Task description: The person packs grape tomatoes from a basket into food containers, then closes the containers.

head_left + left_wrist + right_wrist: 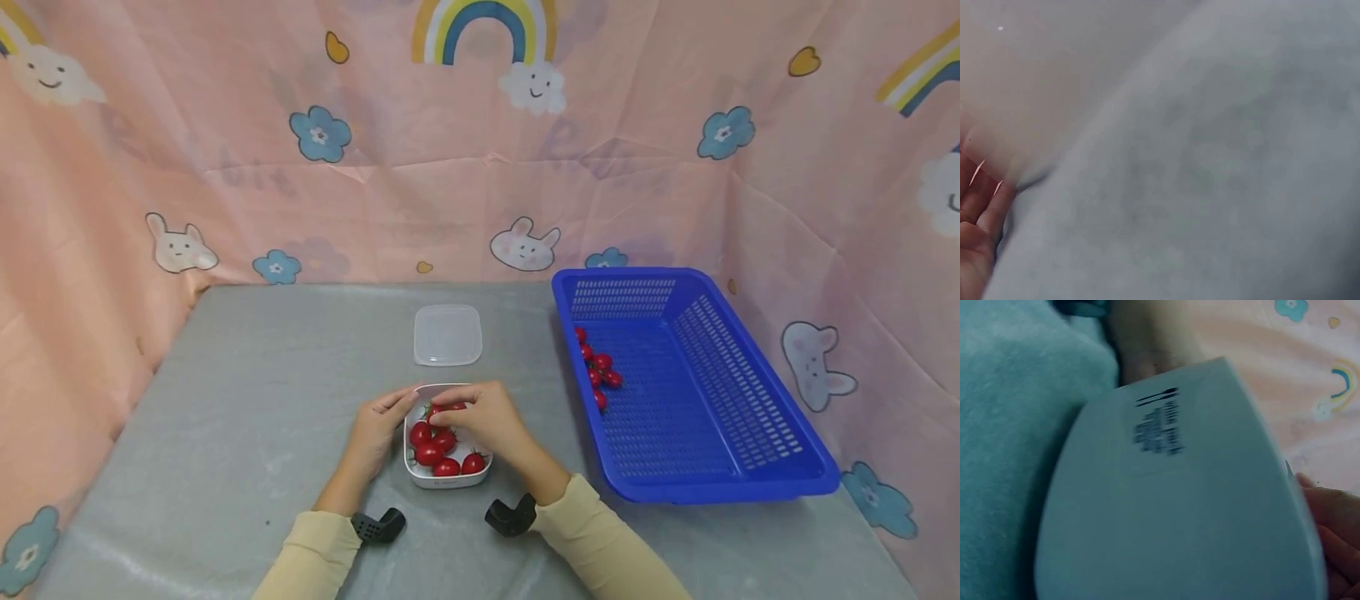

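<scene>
A white square container [448, 482] with several red cherry tomatoes [429, 453] inside stands in front of the person. The left hand [375, 425] rests along its back left side, fingers fairly straight and fingertips at the rim. Over the back of the container, the right hand [487, 417] pinches a cherry tomato [435, 414] between thumb and fingers, which partly cover it. The left wrist view catches the left fingers [988, 206] against the pale container wall. In the right wrist view the printed container side fills the middle, with right fingers [1335, 515] behind its edge.
A clear flat lid [447, 335] lies behind the container. On the right stands a large blue basket [697, 392] with several cherry tomatoes [602, 362] along its left side. Pink patterned cloth [420, 183] hangs around the grey-covered table [247, 400].
</scene>
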Motion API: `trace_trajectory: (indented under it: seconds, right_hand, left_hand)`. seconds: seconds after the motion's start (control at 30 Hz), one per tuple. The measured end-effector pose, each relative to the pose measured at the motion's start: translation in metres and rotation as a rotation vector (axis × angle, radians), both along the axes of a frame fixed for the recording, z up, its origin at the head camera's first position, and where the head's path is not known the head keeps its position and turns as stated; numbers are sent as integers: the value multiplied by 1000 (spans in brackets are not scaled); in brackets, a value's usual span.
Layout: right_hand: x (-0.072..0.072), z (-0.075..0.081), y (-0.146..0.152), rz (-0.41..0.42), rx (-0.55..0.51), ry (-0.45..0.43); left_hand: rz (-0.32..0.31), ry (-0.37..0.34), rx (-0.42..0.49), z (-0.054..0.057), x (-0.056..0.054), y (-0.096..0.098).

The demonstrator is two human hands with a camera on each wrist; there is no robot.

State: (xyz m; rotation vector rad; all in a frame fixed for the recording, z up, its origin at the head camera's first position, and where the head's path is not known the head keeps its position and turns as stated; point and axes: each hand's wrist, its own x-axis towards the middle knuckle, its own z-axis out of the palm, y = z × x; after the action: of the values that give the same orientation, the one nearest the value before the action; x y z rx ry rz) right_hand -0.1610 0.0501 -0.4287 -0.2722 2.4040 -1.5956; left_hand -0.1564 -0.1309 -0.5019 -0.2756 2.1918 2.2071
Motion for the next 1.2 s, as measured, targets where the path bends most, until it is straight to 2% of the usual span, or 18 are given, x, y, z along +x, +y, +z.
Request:
trace_trajectory:
  seconds: [0.17, 0.4, 0.67, 0.97, 1.2]
  right_hand:
    - [1, -8, -3, 38, 92, 72]
    - [3, -6, -4, 67, 158, 122]
    - [2, -7, -6, 137, 263, 206]
    - [2, -10, -8, 164, 278, 246]
    - [6, -6, -5, 85, 202, 234]
  left_hand:
    - [1, 1, -9, 0, -1, 1]
    - [-2, -6, 8, 1, 0, 1]
    - [-4, 15, 9, 2, 0, 1]
    - [3, 15, 17, 3, -1, 1]
    - [2, 12, 20, 0, -1, 2]
